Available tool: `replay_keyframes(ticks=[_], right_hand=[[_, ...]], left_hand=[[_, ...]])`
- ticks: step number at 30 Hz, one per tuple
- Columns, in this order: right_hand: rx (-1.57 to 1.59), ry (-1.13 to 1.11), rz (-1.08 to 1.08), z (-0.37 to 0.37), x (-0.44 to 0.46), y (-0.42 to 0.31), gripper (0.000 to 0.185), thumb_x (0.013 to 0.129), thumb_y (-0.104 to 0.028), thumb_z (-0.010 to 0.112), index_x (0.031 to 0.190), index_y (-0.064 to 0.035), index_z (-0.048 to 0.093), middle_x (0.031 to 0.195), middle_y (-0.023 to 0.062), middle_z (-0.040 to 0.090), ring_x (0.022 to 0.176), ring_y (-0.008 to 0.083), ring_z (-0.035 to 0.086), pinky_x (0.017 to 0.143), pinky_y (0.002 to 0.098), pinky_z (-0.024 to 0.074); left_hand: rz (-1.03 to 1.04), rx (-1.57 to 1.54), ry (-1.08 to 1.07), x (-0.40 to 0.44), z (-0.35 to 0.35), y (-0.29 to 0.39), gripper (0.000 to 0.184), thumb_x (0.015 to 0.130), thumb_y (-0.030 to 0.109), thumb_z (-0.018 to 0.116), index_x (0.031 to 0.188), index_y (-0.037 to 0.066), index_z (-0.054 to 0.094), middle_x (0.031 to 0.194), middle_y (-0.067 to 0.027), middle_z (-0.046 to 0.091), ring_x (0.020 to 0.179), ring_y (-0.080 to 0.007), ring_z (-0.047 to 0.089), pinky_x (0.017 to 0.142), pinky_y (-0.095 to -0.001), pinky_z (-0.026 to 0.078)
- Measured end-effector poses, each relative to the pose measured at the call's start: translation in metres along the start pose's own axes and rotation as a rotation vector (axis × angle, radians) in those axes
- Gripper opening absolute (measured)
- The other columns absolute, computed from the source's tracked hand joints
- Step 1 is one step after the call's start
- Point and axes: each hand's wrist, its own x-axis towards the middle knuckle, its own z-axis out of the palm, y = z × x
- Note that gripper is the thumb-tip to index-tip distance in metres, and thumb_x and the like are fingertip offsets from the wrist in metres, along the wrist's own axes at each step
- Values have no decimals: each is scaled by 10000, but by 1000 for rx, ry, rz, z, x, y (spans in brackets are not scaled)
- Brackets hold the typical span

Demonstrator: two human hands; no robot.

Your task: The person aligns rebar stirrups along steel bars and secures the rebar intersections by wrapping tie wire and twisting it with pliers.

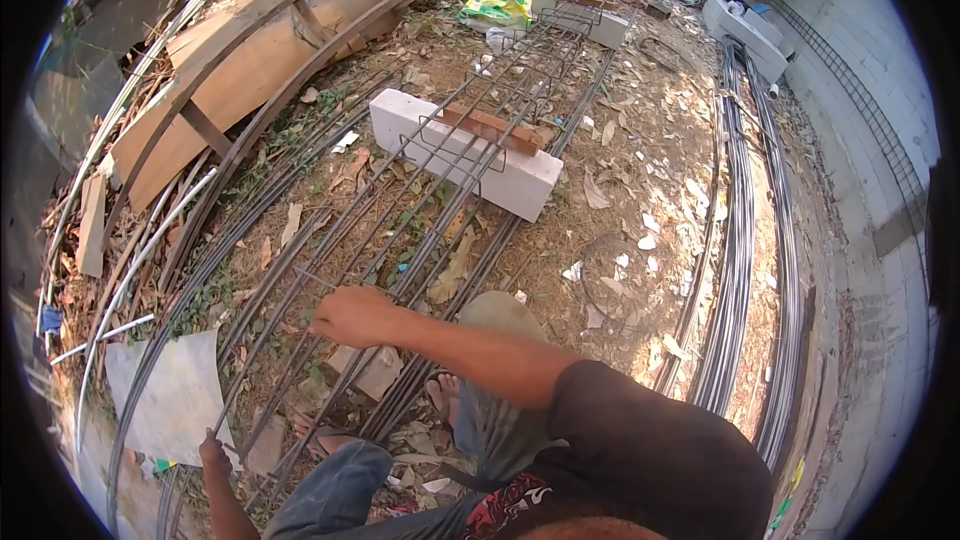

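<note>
Long, dark steel bars (432,240) slant from the lower left of the frame to the top centre, forming an open cage in their far stretch. Nearest, at the lower left, the left hand (212,452) is beside the near part of the bars, its thumb raised; whether its fingers are closed on a bar I cannot tell. Farther in, left of the frame's centre, the right hand (355,318) is curled over the bars with its knuckles up; its fingertips are turned away, so what it grips, if anything, is hidden. A thin metal crosspiece (318,278) lies just beyond it. This near length looks the less finished, since the bars run mostly bare here, with no standing rings that I can make out. Beyond, above the frame's centre, a long white rectangular block (400,125) props the bars, and a reddish-brown wooden strip (495,128) lies along it. From about there to the top centre, rectangular rings of bent thin rod (548,90) stand around the bars at intervals, so that part seems the more advanced, reaching toward a second white rectangular block (600,28). Whether the rings are tied is too small to see. On this evidence the work is partway, with ringing along the near length apparently left.
</note>
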Motion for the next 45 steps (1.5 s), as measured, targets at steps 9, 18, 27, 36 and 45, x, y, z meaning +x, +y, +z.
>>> replay_keyframes(ticks=[9,18,27,36,45], right_hand=[[6,22,-36,4,2,5,378,1016,-363,566,988,-49,773,853,172,732,841,404,699,772,544,543],[-16,-30,3,3,3,5,381,1021,-358,562,977,-46,775,831,174,728,839,403,697,763,538,543],[-2,11,-33,3,0,9,379,1005,-360,573,968,-37,769,856,185,728,853,420,693,784,548,539],[-20,64,-74,6,-2,10,385,1009,-316,586,870,6,745,763,187,706,756,399,690,721,550,558],[-10,-16,3,1,-2,6,390,1011,-369,565,988,-34,763,869,194,730,870,421,695,793,549,539]], left_hand=[[-1,-1,29,-8,3,3,525,1008,585,561,793,107,534,518,41,272,355,-133,279,335,-312,211],[11,-40,23,-9,5,3,504,1020,572,551,733,163,479,505,61,269,348,-117,260,327,-297,196],[12,-40,-7,-6,2,3,497,1022,568,545,724,177,475,503,59,265,349,-120,256,326,-300,196],[7,-20,-34,-17,1,6,504,1020,565,551,730,156,499,507,41,308,373,-126,285,342,-301,223],[-25,-13,22,-17,6,7,508,1011,572,565,730,154,499,497,44,308,363,-117,281,336,-296,216]])
